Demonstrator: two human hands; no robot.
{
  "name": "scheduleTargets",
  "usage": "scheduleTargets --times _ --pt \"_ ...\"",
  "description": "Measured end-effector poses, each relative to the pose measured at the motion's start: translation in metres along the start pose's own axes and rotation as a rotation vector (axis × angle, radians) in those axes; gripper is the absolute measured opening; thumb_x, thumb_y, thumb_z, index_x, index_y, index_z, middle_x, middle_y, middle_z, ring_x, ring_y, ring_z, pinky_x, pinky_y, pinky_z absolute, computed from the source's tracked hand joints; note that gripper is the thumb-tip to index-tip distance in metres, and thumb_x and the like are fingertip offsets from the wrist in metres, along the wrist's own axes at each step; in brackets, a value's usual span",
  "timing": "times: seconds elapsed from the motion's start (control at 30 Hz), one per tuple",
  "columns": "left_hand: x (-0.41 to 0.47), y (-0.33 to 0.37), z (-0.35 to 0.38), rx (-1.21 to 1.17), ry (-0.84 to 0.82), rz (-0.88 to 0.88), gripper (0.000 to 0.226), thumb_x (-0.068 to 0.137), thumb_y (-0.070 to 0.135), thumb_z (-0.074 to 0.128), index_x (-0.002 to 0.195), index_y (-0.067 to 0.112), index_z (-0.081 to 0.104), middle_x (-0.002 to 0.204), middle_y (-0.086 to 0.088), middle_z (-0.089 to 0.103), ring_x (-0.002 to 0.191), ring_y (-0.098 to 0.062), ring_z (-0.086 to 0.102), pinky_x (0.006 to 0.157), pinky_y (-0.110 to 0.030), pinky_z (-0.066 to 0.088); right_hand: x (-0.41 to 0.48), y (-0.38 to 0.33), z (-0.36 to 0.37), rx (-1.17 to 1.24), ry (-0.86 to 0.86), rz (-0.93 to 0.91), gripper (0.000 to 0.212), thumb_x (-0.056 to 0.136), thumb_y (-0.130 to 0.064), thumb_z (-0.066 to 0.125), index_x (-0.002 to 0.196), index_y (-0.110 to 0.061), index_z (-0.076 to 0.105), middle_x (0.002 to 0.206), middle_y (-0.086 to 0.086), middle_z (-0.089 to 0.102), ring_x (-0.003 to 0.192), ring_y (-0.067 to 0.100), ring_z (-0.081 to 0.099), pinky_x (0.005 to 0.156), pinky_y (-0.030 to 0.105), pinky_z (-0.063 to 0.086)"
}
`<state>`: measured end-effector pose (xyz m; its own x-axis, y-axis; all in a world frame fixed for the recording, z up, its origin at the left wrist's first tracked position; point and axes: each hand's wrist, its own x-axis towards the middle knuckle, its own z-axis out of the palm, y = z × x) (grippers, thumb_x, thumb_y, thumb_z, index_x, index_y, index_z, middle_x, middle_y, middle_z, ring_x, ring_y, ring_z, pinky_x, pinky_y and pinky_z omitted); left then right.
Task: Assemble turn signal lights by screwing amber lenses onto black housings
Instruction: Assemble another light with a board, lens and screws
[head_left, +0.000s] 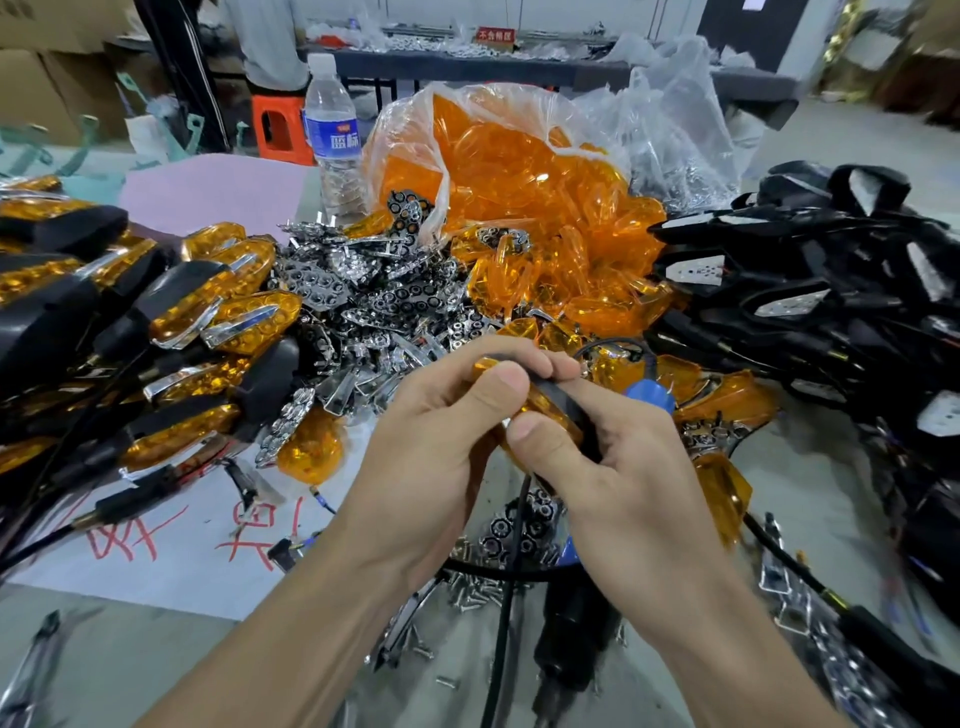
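Hands, left (441, 447) and right (628, 467), around one amber lens (546, 409), one black housing (555, 388).

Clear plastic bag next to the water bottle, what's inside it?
Loose amber lenses fill the clear plastic bag and spill out of its mouth. Whatever lies deeper is covered by the lenses in front.

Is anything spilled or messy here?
Yes. Amber lenses spill out of the open bag at the back, and loose screws lie scattered at the near side, not in any container.
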<state>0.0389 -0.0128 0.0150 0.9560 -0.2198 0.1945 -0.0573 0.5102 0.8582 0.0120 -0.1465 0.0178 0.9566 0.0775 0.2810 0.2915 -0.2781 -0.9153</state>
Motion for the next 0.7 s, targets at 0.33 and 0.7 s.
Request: scheduleTargets --times 0.33,0.7 --pt "0.003 0.000 -0.006 -0.013 -0.009 -0.037 0.019 0.090 0.016 0.056 0.098 0.002 0.066 0.112 -0.014 0.075 0.105 -0.024 0.072 0.089 -0.032 0.060 -0.001 0.002 0.006 -0.075 0.044 -0.018 0.008 0.098 -0.039 0.067 0.090 -0.036 0.069 0.056 -0.022 0.052 0.053 0.003 0.046 0.052 0.012 0.035" --pt "0.000 0.014 -0.016 0.060 -0.086 -0.151 0.054 0.087 0.029 0.044 0.122 0.000 0.073 0.128 -0.022 0.070 0.124 -0.033 0.065 0.105 -0.043 0.054 -0.002 -0.001 0.012 -0.269 0.002 -0.075 0.034 0.081 -0.066 0.061 0.112 -0.053 0.062 0.088 -0.028 0.066 0.081 0.002 0.063 0.071 0.026 0.050"
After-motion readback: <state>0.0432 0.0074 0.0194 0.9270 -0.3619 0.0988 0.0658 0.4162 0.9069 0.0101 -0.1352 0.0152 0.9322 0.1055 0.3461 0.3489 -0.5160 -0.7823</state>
